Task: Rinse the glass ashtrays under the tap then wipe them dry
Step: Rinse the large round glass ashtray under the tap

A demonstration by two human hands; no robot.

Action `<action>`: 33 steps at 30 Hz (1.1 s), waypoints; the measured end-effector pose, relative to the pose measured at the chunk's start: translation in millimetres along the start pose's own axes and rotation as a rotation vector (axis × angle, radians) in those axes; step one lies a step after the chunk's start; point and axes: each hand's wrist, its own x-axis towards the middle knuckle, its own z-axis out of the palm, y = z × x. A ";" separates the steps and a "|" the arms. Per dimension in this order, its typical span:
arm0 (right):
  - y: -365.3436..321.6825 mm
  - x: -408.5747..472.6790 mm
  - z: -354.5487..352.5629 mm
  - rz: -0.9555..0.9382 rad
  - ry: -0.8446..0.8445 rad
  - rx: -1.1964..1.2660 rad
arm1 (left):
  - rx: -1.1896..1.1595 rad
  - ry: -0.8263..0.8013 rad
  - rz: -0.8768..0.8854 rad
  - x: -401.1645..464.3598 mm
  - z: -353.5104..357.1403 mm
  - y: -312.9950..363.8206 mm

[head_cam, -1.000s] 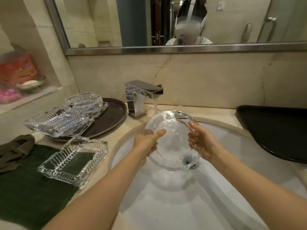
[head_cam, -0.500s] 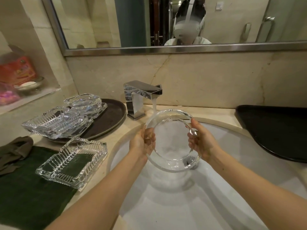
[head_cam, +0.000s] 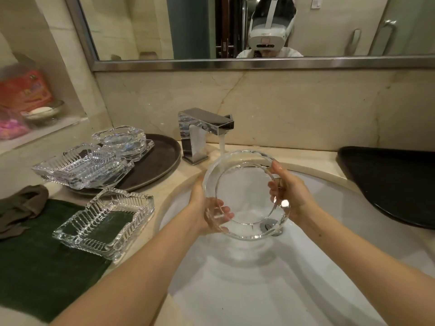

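Glass, thick and wet, the round ashtray (head_cam: 244, 196) at the frame's centre under the running tap (head_cam: 204, 132) looks heavy, slippery and breakable, so we grip its rim with left hand (head_cam: 202, 208) and right hand (head_cam: 289, 196) fingers curled round opposite edges.

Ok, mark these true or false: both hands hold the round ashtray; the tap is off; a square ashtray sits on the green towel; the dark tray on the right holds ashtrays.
1. Both hands hold the round ashtray: true, left hand and right hand grip its rim.
2. The tap is off: false, water is running.
3. A square ashtray sits on the green towel: true.
4. The dark tray on the right holds ashtrays: false, none show on it.
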 end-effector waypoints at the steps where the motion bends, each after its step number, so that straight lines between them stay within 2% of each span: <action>1: -1.1 -0.1 -1.0 -0.003 0.004 -0.004 | -0.005 -0.035 -0.022 -0.9 0.5 -0.6; 3: -2.6 -0.3 -3.0 -0.001 -0.010 0.009 | -0.070 -0.073 -0.025 -0.5 2.5 -1.7; 10: -1.5 3.5 1.4 0.054 -0.079 -0.026 | -0.332 -0.040 0.082 7.8 -0.5 1.8; 13: -4.5 2.8 0.2 0.116 -0.150 0.011 | -0.345 -0.001 0.153 7.9 -1.3 2.5; 18: -9.1 3.6 -6.4 0.204 -0.308 0.128 | -0.283 0.041 0.151 2.0 1.2 0.2; 25: -4.5 5.3 -4.5 0.193 -0.280 0.120 | -0.134 0.087 0.217 3.7 -1.7 2.4; 33: -3.8 2.6 8.7 0.121 -0.266 0.143 | -0.176 0.153 0.152 4.2 -5.8 1.7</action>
